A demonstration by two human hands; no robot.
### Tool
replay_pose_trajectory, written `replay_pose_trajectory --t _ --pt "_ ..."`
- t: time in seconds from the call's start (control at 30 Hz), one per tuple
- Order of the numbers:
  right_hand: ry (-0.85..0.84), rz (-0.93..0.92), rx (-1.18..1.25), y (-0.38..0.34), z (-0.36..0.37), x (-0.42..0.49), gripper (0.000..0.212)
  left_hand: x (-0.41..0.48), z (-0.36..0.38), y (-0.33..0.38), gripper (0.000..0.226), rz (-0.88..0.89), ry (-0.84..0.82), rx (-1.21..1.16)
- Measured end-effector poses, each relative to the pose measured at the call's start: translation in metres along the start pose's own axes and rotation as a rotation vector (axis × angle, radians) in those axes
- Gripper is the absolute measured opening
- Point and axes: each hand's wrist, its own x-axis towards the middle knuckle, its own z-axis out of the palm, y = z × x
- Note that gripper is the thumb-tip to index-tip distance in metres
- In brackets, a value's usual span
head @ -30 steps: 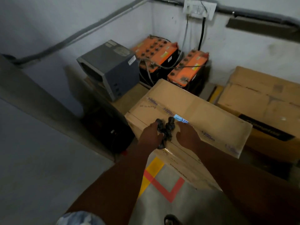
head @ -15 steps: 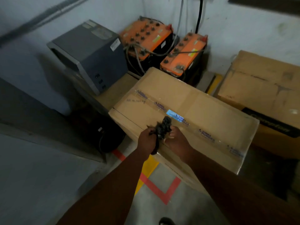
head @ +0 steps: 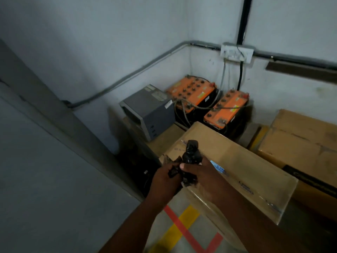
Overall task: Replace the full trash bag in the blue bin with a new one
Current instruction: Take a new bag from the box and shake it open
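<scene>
A crumpled, rolled-up black trash bag [head: 191,154] is held between both my hands in front of me, over the near corner of a taped cardboard box [head: 237,167]. My left hand [head: 164,178] grips the bag's lower loose end. My right hand [head: 200,172] is closed around the thicker bundle, whose top sticks up above my fingers. The blue bin is not in view.
A grey inverter unit [head: 149,110] and two orange-topped batteries [head: 191,92] [head: 226,109] with cables sit in the corner. More cardboard boxes [head: 300,139] stand at right. A grey door frame [head: 54,115] runs down the left. Red and yellow floor tape [head: 182,225] lies below my arms.
My hands have lifted the black bag off the box top and drawn it closer. The view has tilted up, showing more wall and the switch plate.
</scene>
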Motion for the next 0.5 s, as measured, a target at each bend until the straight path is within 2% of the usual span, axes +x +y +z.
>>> replay_pose_trajectory --t 0.07,0.13,0.2,0.23,0.3,0.37,0.5 --pt "-0.028 0.096 -0.079 -0.011 0.024 -0.018 0.064 -0.011 -0.023 0.011 0.016 0.086 0.142 0.191" --pt "-0.062 0.099 -0.205 -0.018 0.046 -0.036 0.043 -0.021 -0.046 0.018 0.017 0.164 0.263 0.399" --pt "-0.042 0.060 -0.298 -0.019 0.067 -0.050 0.019 -0.032 -0.067 0.025 0.020 0.225 0.334 0.500" --pt "-0.010 0.028 -0.351 -0.019 0.077 -0.058 0.015 -0.038 -0.078 0.028 0.018 0.230 0.357 0.535" --pt "0.045 -0.057 -0.480 -0.018 0.093 -0.072 0.011 -0.050 -0.097 0.032 0.014 0.187 0.351 0.602" --pt "0.027 -0.137 -0.625 -0.018 0.110 -0.087 0.009 -0.064 -0.115 0.035 0.016 0.189 0.301 0.645" --pt "-0.011 -0.401 -0.889 -0.036 0.145 -0.112 0.028 -0.088 -0.147 0.042 0.031 0.221 0.194 0.706"
